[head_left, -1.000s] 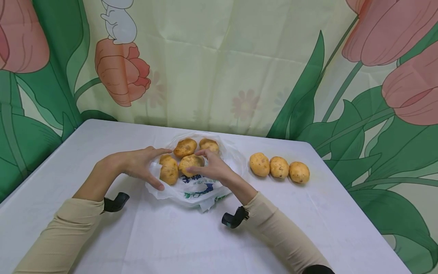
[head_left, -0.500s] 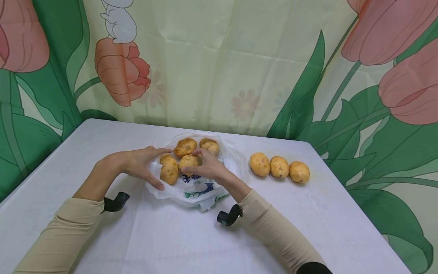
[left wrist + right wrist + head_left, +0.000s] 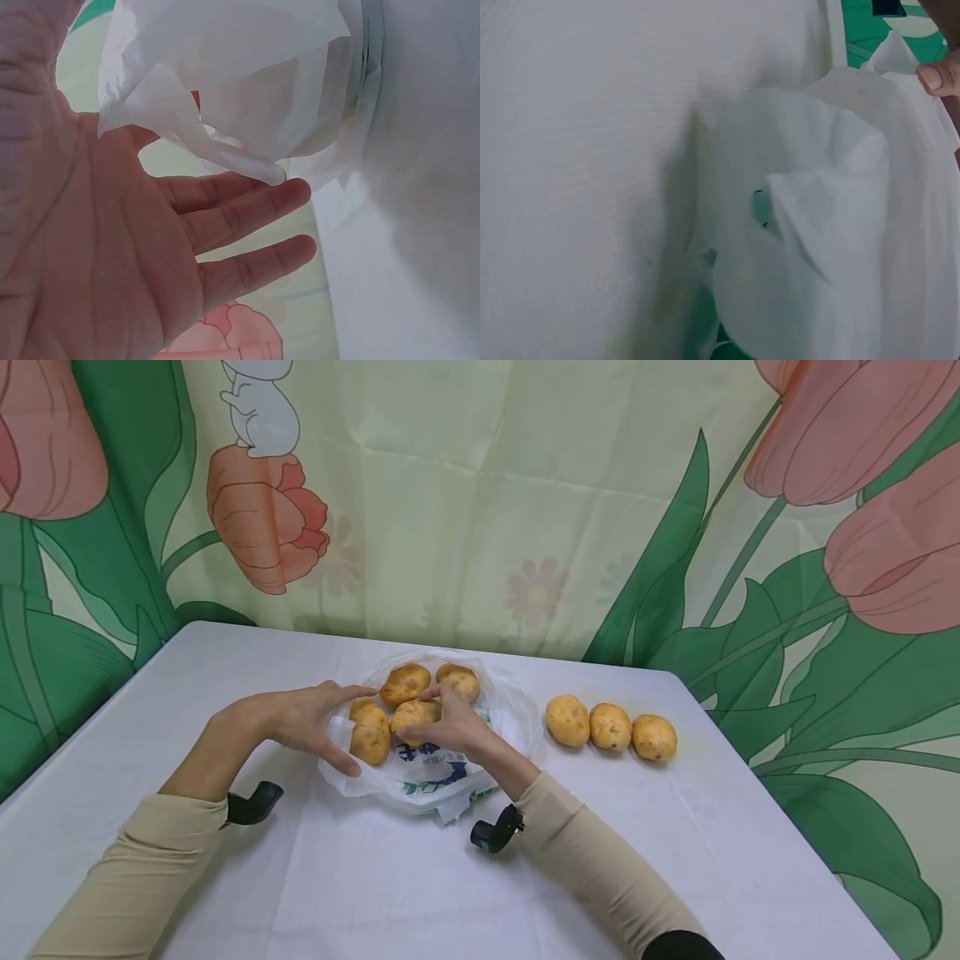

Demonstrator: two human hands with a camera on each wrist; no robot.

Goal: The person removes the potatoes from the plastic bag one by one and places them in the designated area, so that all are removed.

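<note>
A white plastic bag with printed lettering lies spread on the table, potatoes resting in its mouth. My right hand grips one potato between thumb and fingers in the middle of the group. Beside it on the left sits another potato; behind are a browner potato and one at the back right. My left hand spreads thumb and fingers about the bag's left edge. The left wrist view shows its fingers straight beside the bag. In the right wrist view the bag hides my right hand.
Right of the bag stand three potatoes in a row: a left one, a middle one and a right one. The white-covered table ends at a flowered curtain.
My right hand has moved slightly left, its thumb and fingers coming in round the middle potato. The left hand stays where it was.
</note>
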